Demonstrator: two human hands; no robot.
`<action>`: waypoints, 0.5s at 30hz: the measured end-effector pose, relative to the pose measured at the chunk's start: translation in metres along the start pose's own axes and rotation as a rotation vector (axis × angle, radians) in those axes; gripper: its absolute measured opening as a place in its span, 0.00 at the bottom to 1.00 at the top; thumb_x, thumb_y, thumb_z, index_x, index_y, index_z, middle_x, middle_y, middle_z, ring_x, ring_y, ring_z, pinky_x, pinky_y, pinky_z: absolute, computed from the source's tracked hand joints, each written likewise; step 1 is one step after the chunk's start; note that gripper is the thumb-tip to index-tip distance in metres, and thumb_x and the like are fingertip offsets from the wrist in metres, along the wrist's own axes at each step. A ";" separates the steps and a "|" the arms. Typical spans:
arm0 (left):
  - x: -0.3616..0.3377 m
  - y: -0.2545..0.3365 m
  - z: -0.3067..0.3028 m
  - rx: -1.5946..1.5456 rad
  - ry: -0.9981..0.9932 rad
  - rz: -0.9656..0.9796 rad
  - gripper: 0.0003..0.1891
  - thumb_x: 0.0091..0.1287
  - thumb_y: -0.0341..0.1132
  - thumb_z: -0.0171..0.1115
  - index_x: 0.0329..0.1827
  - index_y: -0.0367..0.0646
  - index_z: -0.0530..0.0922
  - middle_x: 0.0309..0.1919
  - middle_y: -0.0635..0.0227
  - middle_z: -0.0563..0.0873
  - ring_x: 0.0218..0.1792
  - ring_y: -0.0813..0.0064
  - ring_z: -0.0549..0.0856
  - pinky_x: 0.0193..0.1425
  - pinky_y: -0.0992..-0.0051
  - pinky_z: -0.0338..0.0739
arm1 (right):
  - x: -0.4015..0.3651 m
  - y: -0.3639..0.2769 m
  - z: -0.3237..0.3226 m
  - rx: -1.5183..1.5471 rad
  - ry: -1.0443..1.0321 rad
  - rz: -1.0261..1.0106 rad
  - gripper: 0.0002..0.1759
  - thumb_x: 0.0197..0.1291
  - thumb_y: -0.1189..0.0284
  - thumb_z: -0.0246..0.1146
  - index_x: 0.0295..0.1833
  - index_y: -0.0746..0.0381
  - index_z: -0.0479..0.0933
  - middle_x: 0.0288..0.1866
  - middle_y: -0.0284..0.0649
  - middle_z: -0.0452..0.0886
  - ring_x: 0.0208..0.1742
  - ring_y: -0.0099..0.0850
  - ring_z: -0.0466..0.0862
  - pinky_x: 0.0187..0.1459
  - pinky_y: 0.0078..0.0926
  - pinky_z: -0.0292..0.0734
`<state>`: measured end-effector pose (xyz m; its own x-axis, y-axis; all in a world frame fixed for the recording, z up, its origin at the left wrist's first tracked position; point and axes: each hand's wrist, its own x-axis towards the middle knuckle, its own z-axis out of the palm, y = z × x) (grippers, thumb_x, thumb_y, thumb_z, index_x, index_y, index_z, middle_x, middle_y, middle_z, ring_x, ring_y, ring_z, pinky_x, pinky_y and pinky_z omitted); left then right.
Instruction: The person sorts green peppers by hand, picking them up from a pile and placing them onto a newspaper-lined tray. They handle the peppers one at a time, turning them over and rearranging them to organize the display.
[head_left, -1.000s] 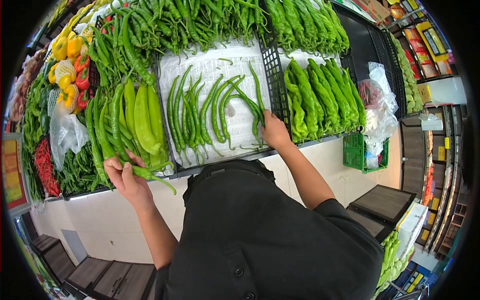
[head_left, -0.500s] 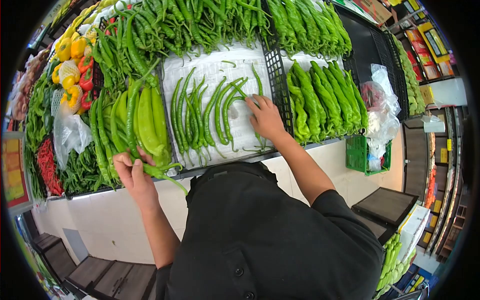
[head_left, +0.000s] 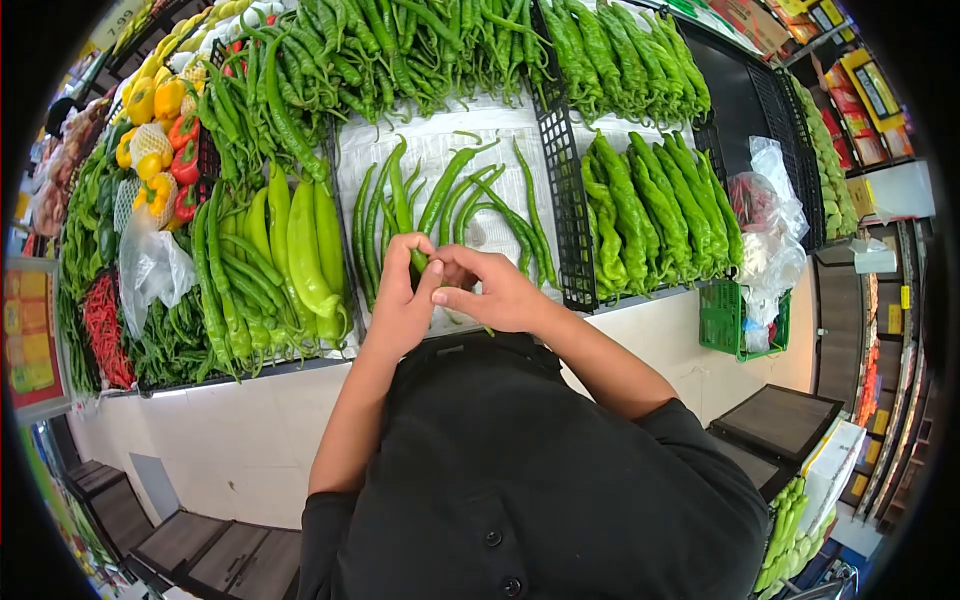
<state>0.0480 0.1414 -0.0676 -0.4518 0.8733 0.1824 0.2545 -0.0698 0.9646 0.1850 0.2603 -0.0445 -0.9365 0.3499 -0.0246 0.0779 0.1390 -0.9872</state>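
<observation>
My left hand point(head_left: 405, 290) is closed around a long green pepper point(head_left: 400, 195), whose upper part rises above the fingers. Against it, my right hand point(head_left: 490, 290) has its fingers curled at the lower part of the peppers; a second long pepper point(head_left: 441, 198) extends upward between the hands. Both hands are over the front of the paper-lined crate point(head_left: 440, 122). Several thin green peppers point(head_left: 529, 232) lie on the paper beside them. The fingertips overlap, so the exact grip of my right hand is partly hidden.
Pale green peppers point(head_left: 303, 250) lie to the left, and wrinkled green peppers point(head_left: 660, 205) to the right of a black crate wall point(head_left: 562, 190). More long peppers point(head_left: 400, 45) are heaped behind. A green basket point(head_left: 722, 318) stands at the right, below plastic bags point(head_left: 775, 210).
My left hand has moved right from the pale peppers, bringing a long pepper over the lined crate. My right hand has moved left and down to meet it. The view has shifted slightly.
</observation>
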 end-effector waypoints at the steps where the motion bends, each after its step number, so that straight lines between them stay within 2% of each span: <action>1: 0.002 0.000 0.004 -0.021 0.008 -0.007 0.13 0.72 0.24 0.57 0.57 0.40 0.68 0.48 0.64 0.72 0.51 0.71 0.73 0.63 0.71 0.68 | -0.002 0.000 -0.004 -0.011 -0.016 0.026 0.19 0.67 0.70 0.69 0.60 0.63 0.78 0.38 0.35 0.83 0.40 0.25 0.82 0.44 0.27 0.78; 4: 0.003 -0.001 0.005 -0.041 0.025 -0.033 0.18 0.70 0.23 0.55 0.62 0.40 0.67 0.49 0.62 0.74 0.51 0.71 0.75 0.61 0.70 0.71 | -0.004 0.007 -0.020 -0.170 0.023 -0.084 0.22 0.64 0.71 0.71 0.62 0.63 0.76 0.39 0.37 0.82 0.39 0.27 0.83 0.44 0.27 0.79; 5: 0.003 0.002 0.003 -0.048 0.025 -0.054 0.19 0.70 0.22 0.55 0.63 0.40 0.67 0.49 0.61 0.74 0.51 0.70 0.76 0.60 0.70 0.72 | -0.005 0.011 -0.026 -0.193 0.107 -0.054 0.25 0.62 0.73 0.72 0.64 0.62 0.76 0.46 0.40 0.83 0.47 0.34 0.84 0.49 0.32 0.79; 8: 0.005 0.005 -0.004 0.083 -0.023 -0.074 0.21 0.68 0.21 0.53 0.64 0.40 0.66 0.47 0.56 0.77 0.46 0.66 0.80 0.54 0.68 0.75 | 0.002 0.007 -0.041 -0.789 0.563 -0.384 0.26 0.59 0.74 0.72 0.64 0.61 0.78 0.54 0.41 0.82 0.56 0.41 0.80 0.55 0.36 0.77; 10: 0.007 0.020 -0.013 0.179 -0.126 -0.132 0.21 0.68 0.21 0.53 0.63 0.40 0.66 0.45 0.55 0.79 0.45 0.63 0.82 0.54 0.66 0.75 | 0.005 -0.004 -0.052 -0.898 0.508 -0.362 0.26 0.58 0.74 0.72 0.64 0.60 0.79 0.56 0.42 0.81 0.58 0.44 0.78 0.57 0.39 0.76; 13: 0.011 0.029 -0.016 0.242 -0.208 -0.023 0.19 0.68 0.19 0.50 0.62 0.40 0.66 0.45 0.56 0.80 0.46 0.64 0.81 0.55 0.68 0.75 | 0.007 0.000 -0.063 -0.996 0.360 -0.338 0.25 0.57 0.73 0.71 0.62 0.59 0.80 0.56 0.41 0.82 0.56 0.45 0.77 0.56 0.42 0.75; 15: 0.014 0.030 -0.017 0.302 -0.141 0.052 0.19 0.66 0.19 0.52 0.60 0.39 0.68 0.46 0.55 0.82 0.47 0.59 0.83 0.55 0.66 0.76 | 0.004 0.003 -0.068 -0.998 0.241 -0.292 0.22 0.58 0.73 0.71 0.60 0.59 0.81 0.52 0.40 0.82 0.53 0.44 0.78 0.55 0.42 0.75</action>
<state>0.0351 0.1435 -0.0328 -0.3139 0.9320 0.1814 0.5253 0.0113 0.8509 0.2047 0.3248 -0.0364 -0.8805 0.3391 0.3314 0.2084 0.9046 -0.3719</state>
